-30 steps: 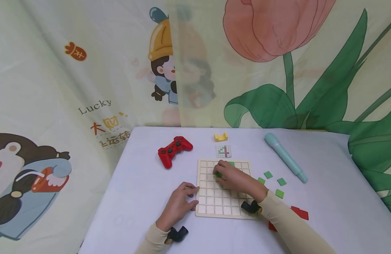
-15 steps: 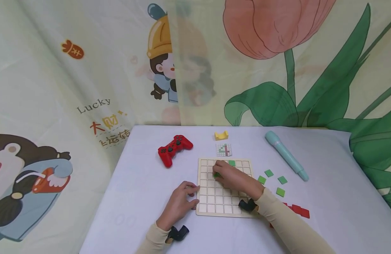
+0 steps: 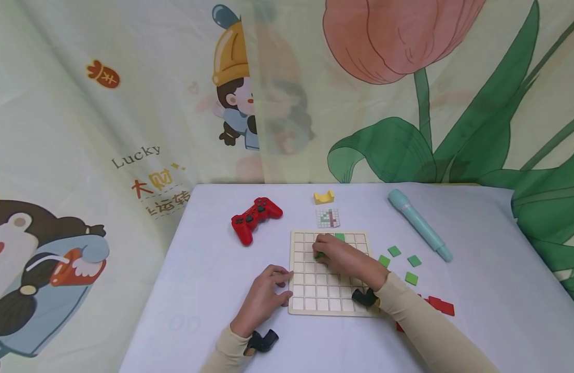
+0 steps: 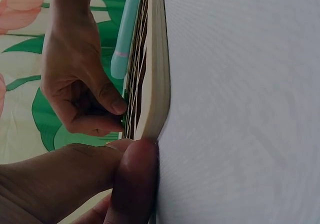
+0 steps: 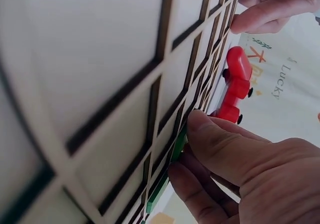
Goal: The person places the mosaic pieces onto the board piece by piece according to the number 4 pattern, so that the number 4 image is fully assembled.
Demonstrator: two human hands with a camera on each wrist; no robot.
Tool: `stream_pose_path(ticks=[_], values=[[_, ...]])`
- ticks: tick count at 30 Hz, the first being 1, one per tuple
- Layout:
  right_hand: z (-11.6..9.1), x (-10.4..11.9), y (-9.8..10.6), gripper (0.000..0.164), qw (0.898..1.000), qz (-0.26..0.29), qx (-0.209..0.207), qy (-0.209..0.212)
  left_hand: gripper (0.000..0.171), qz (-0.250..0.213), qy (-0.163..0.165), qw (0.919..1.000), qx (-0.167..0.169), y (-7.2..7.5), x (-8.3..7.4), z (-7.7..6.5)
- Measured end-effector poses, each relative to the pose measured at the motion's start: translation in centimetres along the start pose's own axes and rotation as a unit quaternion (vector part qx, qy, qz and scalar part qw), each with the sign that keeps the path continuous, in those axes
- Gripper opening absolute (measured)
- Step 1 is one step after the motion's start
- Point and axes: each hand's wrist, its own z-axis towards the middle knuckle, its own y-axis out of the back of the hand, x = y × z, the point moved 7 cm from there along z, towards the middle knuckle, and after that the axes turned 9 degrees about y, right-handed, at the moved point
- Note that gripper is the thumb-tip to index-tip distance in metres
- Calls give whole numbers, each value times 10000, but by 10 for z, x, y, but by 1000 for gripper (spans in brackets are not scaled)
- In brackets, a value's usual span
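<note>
A square wooden grid board (image 3: 310,305) lies on the white table. My left hand (image 3: 263,295) rests at its left edge; index fingertip and thumb touch the edge a little apart. In the left wrist view those fingertips (image 4: 137,166) meet the board's side. My right hand (image 3: 340,259) reaches over the upper part of the board and pinches a small green tile (image 5: 180,143) between thumb and fingers, right at the grid cells. The tile is partly hidden by the fingers. Another green tile (image 3: 340,237) sits in a top-row cell.
Several loose green tiles (image 3: 411,278) and red tiles (image 3: 441,305) lie right of the board, some under the right forearm. Behind it are a patterned grid card (image 3: 327,218) and a yellow block (image 3: 324,197). A red game controller (image 3: 256,219) and teal microphone-like stick (image 3: 419,224) flank these.
My right hand stays over almost the same cells with the green tile, shifting only slightly. The left hand keeps its place at the board's edge. The head view has tilted a little.
</note>
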Motion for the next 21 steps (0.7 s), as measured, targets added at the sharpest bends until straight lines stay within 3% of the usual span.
stream_pose_path(ticks=[5,8,15,21], values=[[-7,1,3,22,9997,96,109,-186,48,-15,-48,10000,-40,1,0,0],[-23,-2,19,35,9985,383,-105,-381,49,-116,-10,9999,11,-1,0,0],[-95,-33,69,39,9866,227,-982,-1282,49,-103,-19,9999,17,-3,-1,-1],[-157,-63,72,41,9706,297,-884,-2219,48,40,-58,9999,-132,1,-1,-1]])
